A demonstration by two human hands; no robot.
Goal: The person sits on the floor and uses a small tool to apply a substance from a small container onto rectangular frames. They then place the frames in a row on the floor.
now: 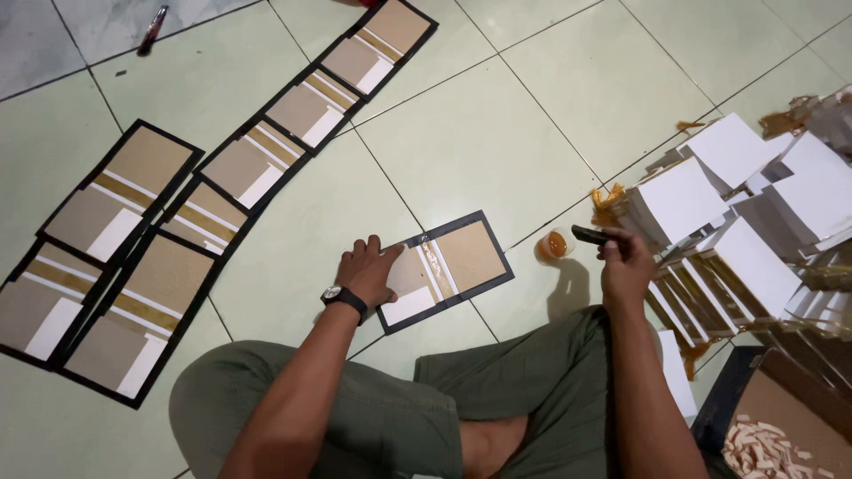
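Observation:
I sit cross-legged on a pale tiled floor. My left hand, with a watch on its wrist, presses flat on the left half of an open book cover made of brown board with a black border. White paper lies under its fingers. My right hand grips a dark brush handle just right of a small cup of amber glue. The brush tip is hidden.
Several finished black-bordered covers lie in a curved row from lower left to top centre. Stacks of white-paged blocks are piled at the right. A box with pale scraps sits at lower right. A pen lies top left.

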